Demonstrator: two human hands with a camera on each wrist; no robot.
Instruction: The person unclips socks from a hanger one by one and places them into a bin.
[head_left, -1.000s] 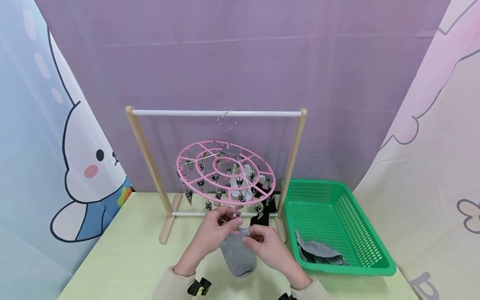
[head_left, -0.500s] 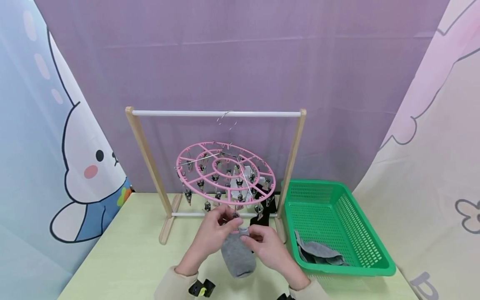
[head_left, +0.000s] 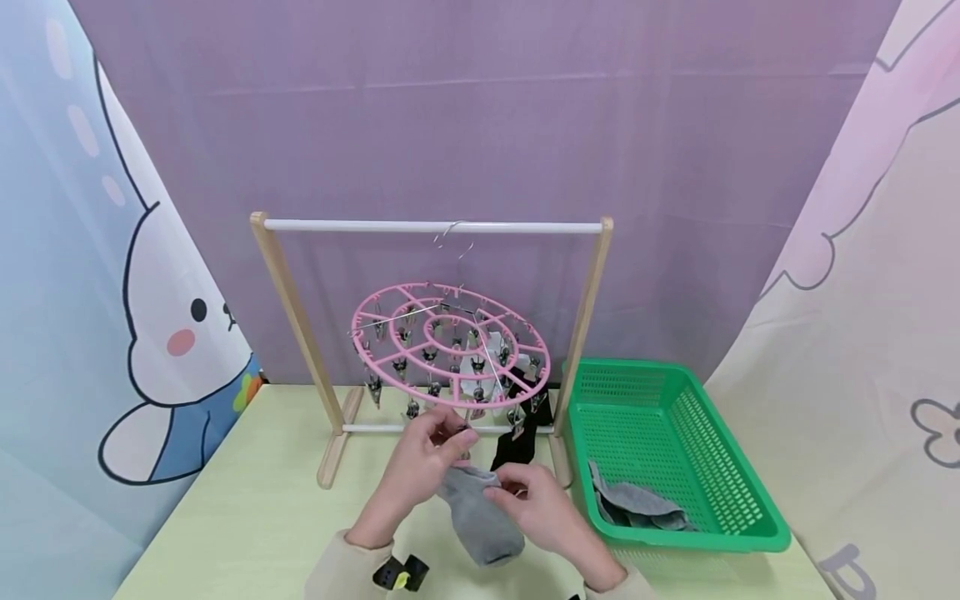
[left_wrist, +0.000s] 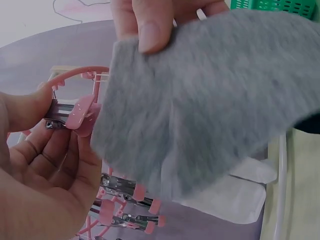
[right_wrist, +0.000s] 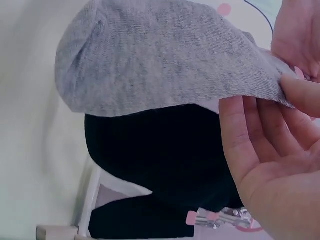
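Observation:
My left hand (head_left: 422, 458) pinches a metal clip (left_wrist: 61, 111) with pink tips between thumb and fingers, below the front rim of the pink round hanger (head_left: 459, 400). By its cuff, my right hand (head_left: 536, 504) pinches a grey sock (head_left: 483, 521), thumb on one side and fingers on the other. The sock's toe hangs down toward the table in the head view. In the left wrist view the clip's pink tips are right at the cuff edge. Behind the grey sock, a black sock (right_wrist: 160, 155) hangs from the hanger.
The hanger hooks onto the white bar (head_left: 360, 226) of a wooden rack (head_left: 292, 308). Several other clips (head_left: 375, 390) dangle from it, and white fabric (left_wrist: 225, 197) hangs at its back. A green basket (head_left: 738, 450) with grey fabric (head_left: 641, 504) inside stands at the right.
The grey sock has swung down and to the right with my right hand. My left hand and the clip have shifted slightly left, and more of the black sock shows.

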